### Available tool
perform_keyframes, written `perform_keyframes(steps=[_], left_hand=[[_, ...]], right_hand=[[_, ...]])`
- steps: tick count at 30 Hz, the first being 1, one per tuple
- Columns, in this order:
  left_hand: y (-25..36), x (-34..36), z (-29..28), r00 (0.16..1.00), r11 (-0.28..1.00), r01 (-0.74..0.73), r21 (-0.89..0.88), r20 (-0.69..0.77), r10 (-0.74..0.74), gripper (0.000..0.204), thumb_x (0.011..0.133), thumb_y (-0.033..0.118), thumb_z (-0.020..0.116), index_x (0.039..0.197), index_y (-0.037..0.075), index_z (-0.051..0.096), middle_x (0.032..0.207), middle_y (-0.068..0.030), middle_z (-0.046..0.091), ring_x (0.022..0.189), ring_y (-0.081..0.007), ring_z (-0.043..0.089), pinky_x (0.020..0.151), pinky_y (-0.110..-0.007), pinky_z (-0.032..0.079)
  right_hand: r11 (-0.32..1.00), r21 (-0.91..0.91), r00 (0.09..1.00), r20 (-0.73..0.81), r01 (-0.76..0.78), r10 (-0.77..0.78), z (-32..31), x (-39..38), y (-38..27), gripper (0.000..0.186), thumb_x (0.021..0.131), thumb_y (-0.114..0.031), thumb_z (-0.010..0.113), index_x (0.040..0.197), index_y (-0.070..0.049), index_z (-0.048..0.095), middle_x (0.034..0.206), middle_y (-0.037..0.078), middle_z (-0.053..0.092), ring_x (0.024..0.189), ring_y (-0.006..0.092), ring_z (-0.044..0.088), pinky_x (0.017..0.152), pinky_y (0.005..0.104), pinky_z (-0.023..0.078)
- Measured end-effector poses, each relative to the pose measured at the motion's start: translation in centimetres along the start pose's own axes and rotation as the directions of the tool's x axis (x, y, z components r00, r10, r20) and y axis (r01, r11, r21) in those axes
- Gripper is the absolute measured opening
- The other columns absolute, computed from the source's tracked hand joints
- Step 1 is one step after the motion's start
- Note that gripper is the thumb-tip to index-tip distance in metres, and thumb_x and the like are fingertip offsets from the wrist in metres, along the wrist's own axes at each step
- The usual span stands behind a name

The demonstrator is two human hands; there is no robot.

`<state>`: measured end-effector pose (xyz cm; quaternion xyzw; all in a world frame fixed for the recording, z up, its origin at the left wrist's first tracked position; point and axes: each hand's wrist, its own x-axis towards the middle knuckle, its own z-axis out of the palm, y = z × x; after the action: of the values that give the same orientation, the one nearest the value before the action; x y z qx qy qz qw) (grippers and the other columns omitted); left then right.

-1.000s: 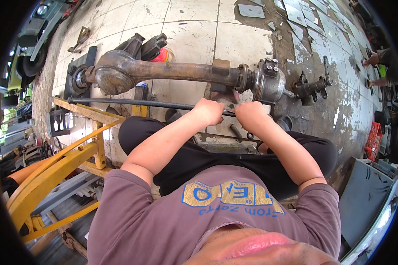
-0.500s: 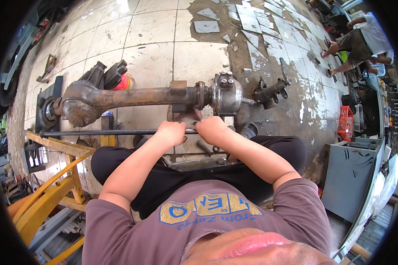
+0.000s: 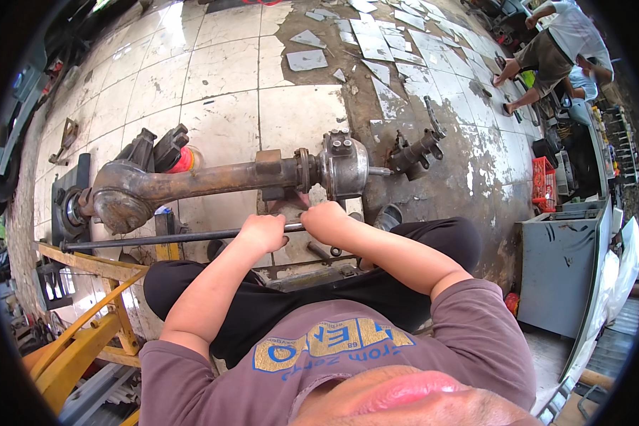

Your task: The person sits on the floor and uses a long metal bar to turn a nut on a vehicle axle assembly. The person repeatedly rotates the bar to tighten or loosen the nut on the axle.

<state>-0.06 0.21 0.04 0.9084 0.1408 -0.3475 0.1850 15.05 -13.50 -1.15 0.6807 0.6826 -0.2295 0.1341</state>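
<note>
My left hand (image 3: pixel 265 233) is closed round a long dark metal rod (image 3: pixel 149 240) near its right end. Just to the right, my right hand (image 3: pixel 324 222) is also closed on the rod, where a short shiny stretch shows between the two fists. The rod runs leftward over my lap side to a yellow metal frame (image 3: pixel 131 272). Beyond it lies a rusty axle housing (image 3: pixel 220 177), with a bulged left end and a bare-metal round hub (image 3: pixel 344 170) at its right. A short metal pin (image 3: pixel 319 250) lies below my hands.
Dark castings (image 3: pixel 139 148) and a red container (image 3: pixel 185 160) sit behind the axle. A loose metal part (image 3: pixel 415 153) lies to its right. Broken tiles (image 3: pixel 307 60) cover the far floor. On the right are a red crate (image 3: pixel 544 183), a grey cabinet (image 3: pixel 557 273) and another person (image 3: pixel 561 50).
The whole view has shifted, so the axle and floor appear lower and slightly left. Both hands keep their hold on the rod, which shows lower in the picture.
</note>
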Motion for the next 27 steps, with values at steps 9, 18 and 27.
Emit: perform_keyframes(steps=[9,18,27], left_hand=[[0.5,-0.1,-0.2,1.0,1.0,0.013,-0.015,0.004,-0.013,0.048,0.099,0.044,0.071,0.126,0.005,0.064,0.115,-0.0195,0.079,0.111,-0.0376,0.076,0.098,-0.052,0.059],[0.5,-0.1,0.1,1.0,1.0,-0.001,-0.006,-0.026,0.001,0.047,0.097,0.043,0.073,0.124,0.004,0.066,0.111,-0.0194,0.08,0.107,-0.038,0.077,0.095,-0.052,0.06],[0.1,-0.2,0.0,0.999,1.0,-0.015,-0.019,-0.038,0.014,0.046,0.097,0.042,0.073,0.12,0.003,0.066,0.108,-0.0196,0.08,0.105,-0.0381,0.077,0.094,-0.052,0.06]], right_hand=[[0.999,-0.024,0.999,0.02,0.031,-0.031,-0.4,-0.1,0.2,0.012,0.084,-0.01,0.078,0.094,-0.008,0.084,0.097,0.012,0.083,0.091,0.0289,0.082,0.073,0.0428,0.064],[0.998,-0.047,0.993,0.111,0.045,-0.04,-2.7,-1.2,0.6,0.013,0.087,-0.011,0.076,0.097,-0.007,0.084,0.098,0.013,0.083,0.091,0.0298,0.082,0.074,0.0423,0.065],[0.998,-0.059,0.995,0.099,-0.011,0.016,-1.6,-0.8,-0.3,0.014,0.088,-0.01,0.076,0.099,-0.007,0.085,0.1,0.012,0.083,0.096,0.0305,0.082,0.079,0.0417,0.066]])
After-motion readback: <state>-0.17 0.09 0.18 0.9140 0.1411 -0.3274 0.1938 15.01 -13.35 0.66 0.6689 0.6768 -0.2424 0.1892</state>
